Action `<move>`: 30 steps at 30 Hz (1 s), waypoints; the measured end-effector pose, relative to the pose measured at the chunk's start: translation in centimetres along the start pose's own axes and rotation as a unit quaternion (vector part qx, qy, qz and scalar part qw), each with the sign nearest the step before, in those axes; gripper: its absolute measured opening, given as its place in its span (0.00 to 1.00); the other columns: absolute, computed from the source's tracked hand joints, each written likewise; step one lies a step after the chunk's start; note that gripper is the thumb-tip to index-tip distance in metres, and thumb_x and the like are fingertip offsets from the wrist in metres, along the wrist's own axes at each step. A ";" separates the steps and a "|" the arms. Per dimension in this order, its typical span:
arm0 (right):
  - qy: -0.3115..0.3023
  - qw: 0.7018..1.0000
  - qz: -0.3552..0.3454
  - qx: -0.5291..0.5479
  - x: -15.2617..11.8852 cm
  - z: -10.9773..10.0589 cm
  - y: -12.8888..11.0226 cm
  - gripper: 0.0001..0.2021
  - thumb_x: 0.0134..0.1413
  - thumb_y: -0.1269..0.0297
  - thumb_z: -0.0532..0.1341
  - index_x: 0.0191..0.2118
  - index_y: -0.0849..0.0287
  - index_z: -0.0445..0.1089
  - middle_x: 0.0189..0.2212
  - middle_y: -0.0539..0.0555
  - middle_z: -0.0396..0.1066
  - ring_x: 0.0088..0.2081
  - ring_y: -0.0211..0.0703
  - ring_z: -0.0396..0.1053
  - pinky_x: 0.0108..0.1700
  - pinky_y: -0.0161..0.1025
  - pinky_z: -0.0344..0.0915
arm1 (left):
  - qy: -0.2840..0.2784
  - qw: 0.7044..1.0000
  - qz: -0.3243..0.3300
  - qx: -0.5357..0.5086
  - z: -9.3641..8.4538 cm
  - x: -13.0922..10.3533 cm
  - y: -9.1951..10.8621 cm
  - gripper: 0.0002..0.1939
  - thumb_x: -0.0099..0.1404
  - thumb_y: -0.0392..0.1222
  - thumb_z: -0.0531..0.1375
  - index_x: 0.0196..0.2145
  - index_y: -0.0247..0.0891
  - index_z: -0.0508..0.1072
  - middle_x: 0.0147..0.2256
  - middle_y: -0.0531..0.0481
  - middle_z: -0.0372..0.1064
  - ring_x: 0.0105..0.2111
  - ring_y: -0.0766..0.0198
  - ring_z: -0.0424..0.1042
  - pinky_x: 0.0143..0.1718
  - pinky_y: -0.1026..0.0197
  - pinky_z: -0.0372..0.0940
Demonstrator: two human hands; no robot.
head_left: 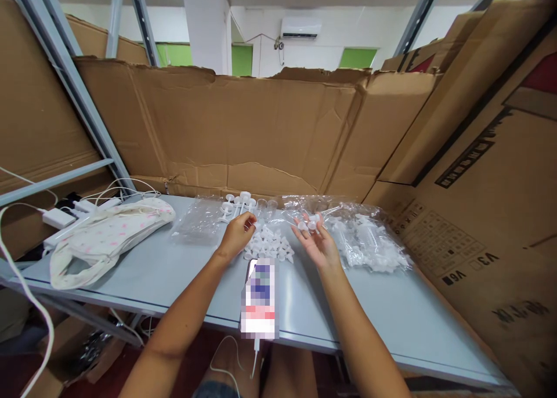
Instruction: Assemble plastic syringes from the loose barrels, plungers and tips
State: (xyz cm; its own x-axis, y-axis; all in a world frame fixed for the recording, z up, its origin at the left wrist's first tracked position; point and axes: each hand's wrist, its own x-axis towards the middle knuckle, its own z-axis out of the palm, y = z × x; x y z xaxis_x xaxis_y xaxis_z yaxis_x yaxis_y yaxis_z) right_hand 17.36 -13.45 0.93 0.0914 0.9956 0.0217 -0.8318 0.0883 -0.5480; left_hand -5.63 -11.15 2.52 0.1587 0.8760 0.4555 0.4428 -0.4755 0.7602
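Observation:
My left hand (238, 234) is closed in a pinch at the left edge of a pile of small white plastic pieces (270, 244). Whatever its fingertips grip, if anything, is hidden. To the right of the pile, my right hand (319, 244) is turned palm up, fingers curled around a few small white plastic caps (308, 224). Behind my left hand lie several white plungers with round ends (244, 199), beside some clear tubes (266, 205). Clear plastic bags (374, 241) with white and clear parts in them lie right of my right hand.
A phone (260, 299) on a cable lies at the table's (191, 282) front edge. At left are a flat clear bag (198, 221), a white patterned cloth bag (113, 235) and chargers with cords (58, 218). Cardboard (243, 125) walls the back and right; a metal post (87, 108) stands left.

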 end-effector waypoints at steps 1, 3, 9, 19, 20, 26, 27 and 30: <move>-0.002 1.000 -0.002 -0.002 0.0 0.0 -0.1 0.18 0.50 0.66 0.63 0.47 0.43 0.65 0.46 0.47 0.71 0.48 0.47 0.70 0.54 0.59 0.63 | -0.012 1.000 -0.004 0.014 0.1 0.0 -0.2 0.08 0.54 0.33 0.54 0.32 0.39 0.70 0.31 0.52 0.69 0.31 0.64 0.67 0.35 0.63 0.61; -0.004 1.000 -0.004 -0.006 0.0 0.0 -0.2 0.18 0.50 0.65 0.63 0.47 0.43 0.65 0.46 0.47 0.71 0.48 0.47 0.70 0.54 0.59 0.63 | -0.042 0.998 -0.005 0.051 0.2 0.0 -0.6 0.07 0.54 0.33 0.54 0.29 0.39 0.71 0.29 0.51 0.70 0.32 0.62 0.68 0.36 0.62 0.60; -0.008 1.000 0.018 -0.013 -0.4 0.7 0.2 0.20 0.48 0.66 0.64 0.48 0.44 0.65 0.44 0.47 0.73 0.46 0.48 0.71 0.54 0.58 0.63 | -0.104 0.990 -0.010 0.097 0.6 0.2 -1.6 0.06 0.55 0.37 0.56 0.31 0.40 0.73 0.30 0.50 0.72 0.31 0.61 0.69 0.34 0.62 0.60; -0.026 0.999 0.027 -0.029 -0.5 0.8 0.7 0.21 0.48 0.65 0.64 0.49 0.43 0.64 0.44 0.47 0.73 0.46 0.47 0.72 0.53 0.59 0.63 | -0.105 0.989 -0.006 0.103 0.8 0.3 -1.7 0.08 0.55 0.36 0.57 0.34 0.39 0.73 0.34 0.48 0.73 0.34 0.60 0.69 0.39 0.60 0.61; -0.026 0.999 0.026 -0.032 -0.5 0.8 0.7 0.21 0.48 0.65 0.64 0.49 0.43 0.64 0.44 0.47 0.73 0.46 0.47 0.72 0.53 0.58 0.64 | -0.102 0.990 0.003 0.097 0.8 0.3 -1.7 0.08 0.55 0.36 0.57 0.34 0.39 0.73 0.35 0.48 0.73 0.34 0.60 0.69 0.40 0.59 0.61; -0.027 0.999 0.008 -0.042 -0.5 0.8 0.7 0.22 0.48 0.65 0.64 0.50 0.43 0.63 0.45 0.47 0.73 0.45 0.48 0.72 0.51 0.59 0.65 | -0.013 0.995 0.020 -0.093 0.8 -0.1 0.0 0.11 0.60 0.47 0.57 0.38 0.39 0.71 0.34 0.48 0.71 0.34 0.62 0.68 0.41 0.59 0.61; -0.027 0.999 0.002 -0.043 -0.4 0.7 0.7 0.22 0.48 0.65 0.64 0.51 0.43 0.63 0.44 0.47 0.73 0.45 0.48 0.72 0.51 0.59 0.66 | 0.003 0.986 0.013 -0.165 0.7 -0.1 0.5 0.15 0.60 0.50 0.57 0.41 0.39 0.70 0.33 0.48 0.71 0.33 0.63 0.68 0.40 0.59 0.62; -0.025 0.999 -0.011 -0.044 -0.3 0.5 0.7 0.24 0.48 0.64 0.64 0.51 0.42 0.62 0.44 0.47 0.73 0.45 0.49 0.72 0.50 0.58 0.66 | 0.006 0.934 -0.009 -0.358 0.4 -0.2 1.5 0.22 0.59 0.57 0.57 0.43 0.37 0.67 0.32 0.47 0.71 0.32 0.63 0.70 0.39 0.58 0.64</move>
State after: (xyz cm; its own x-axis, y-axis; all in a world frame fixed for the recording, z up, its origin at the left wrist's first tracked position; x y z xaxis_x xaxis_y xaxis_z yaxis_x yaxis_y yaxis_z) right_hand 16.45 -13.68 0.93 0.0803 0.9939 0.0761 -0.7779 0.1102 -0.6187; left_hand -4.63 -12.02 3.33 0.1452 0.8856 0.4412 -0.2585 -0.3964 0.8809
